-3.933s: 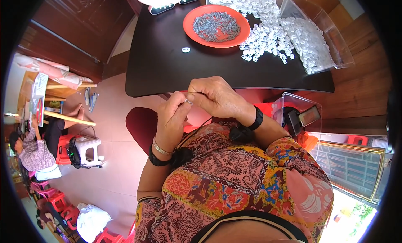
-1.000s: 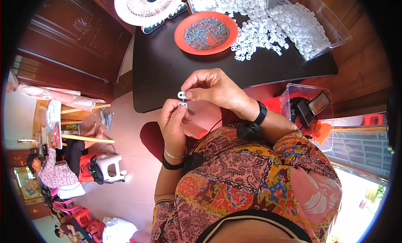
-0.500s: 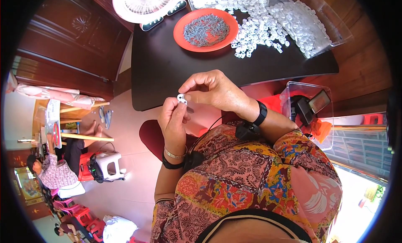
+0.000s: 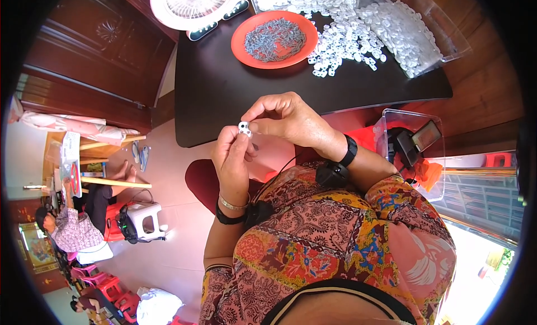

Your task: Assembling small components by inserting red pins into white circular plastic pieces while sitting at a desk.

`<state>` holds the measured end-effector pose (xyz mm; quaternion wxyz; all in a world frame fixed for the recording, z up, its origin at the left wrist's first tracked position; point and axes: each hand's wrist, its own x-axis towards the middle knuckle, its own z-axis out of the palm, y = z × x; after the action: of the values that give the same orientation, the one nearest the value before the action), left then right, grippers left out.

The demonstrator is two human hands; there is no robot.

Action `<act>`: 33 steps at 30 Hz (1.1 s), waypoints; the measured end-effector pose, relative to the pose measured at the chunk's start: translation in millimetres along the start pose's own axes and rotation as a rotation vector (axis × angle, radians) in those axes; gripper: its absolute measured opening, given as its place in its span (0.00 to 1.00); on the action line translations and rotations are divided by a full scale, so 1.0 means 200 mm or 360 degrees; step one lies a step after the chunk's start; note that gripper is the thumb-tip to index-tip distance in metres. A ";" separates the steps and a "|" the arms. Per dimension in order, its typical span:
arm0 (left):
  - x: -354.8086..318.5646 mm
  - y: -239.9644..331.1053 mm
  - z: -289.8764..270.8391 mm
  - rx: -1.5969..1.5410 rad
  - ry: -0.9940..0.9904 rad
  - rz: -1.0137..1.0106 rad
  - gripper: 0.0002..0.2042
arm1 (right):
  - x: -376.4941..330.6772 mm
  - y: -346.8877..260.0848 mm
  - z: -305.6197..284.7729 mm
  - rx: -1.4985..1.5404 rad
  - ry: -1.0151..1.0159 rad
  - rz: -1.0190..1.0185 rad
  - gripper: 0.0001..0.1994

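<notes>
A small white plastic piece with dark round holes [image 4: 244, 127] is held up in front of the table's near edge. My left hand [image 4: 230, 157] pinches it from below between thumb and fingers. From the right, my right hand [image 4: 288, 120] has its thumb and forefinger closed at the upper part of the same piece. Whether a screw sits in the holes is too small to tell. Beyond the hands, a red plate [image 4: 241, 52] holds a heap of small grey screws [image 4: 275, 39]. To its right lies a loose pile of similar white plastic pieces [image 4: 345, 45].
The dark table [image 4: 212, 90] carries a white fan [image 4: 196, 6] at the far left. Clear bins [image 4: 450, 42] of white pieces stand far right. Below the table edge, a clear box [image 4: 386, 120] holds dark and orange items. Another person [image 4: 78, 230] sits at left by a white stool [image 4: 146, 221].
The white piece has tilted slightly between my fingers, its holes showing more plainly. Both hands have otherwise barely moved.
</notes>
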<state>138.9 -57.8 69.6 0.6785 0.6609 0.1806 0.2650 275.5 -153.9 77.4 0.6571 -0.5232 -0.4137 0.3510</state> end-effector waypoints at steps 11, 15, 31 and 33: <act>0.00 -0.02 0.00 -0.0103 0.0026 -0.0095 0.09 | -0.02 0.01 0.00 -0.0288 -0.0030 -0.0169 0.05; 0.00 -0.04 0.00 -0.0237 0.0104 -0.0079 0.08 | -0.02 0.00 0.01 -0.0450 -0.0044 -0.0289 0.08; 0.01 -0.06 0.01 -0.0280 0.0041 -0.0032 0.11 | -0.02 0.05 0.09 -0.1492 0.0113 -0.0890 0.14; 0.01 -0.08 0.00 -0.0293 0.0060 0.0003 0.11 | -0.02 0.05 0.09 -0.1476 0.0104 -0.0901 0.13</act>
<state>142.3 -57.7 54.5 0.7327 0.5907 0.1677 0.2935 256.4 -148.7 69.3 0.4387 -0.6370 -0.6293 -0.0755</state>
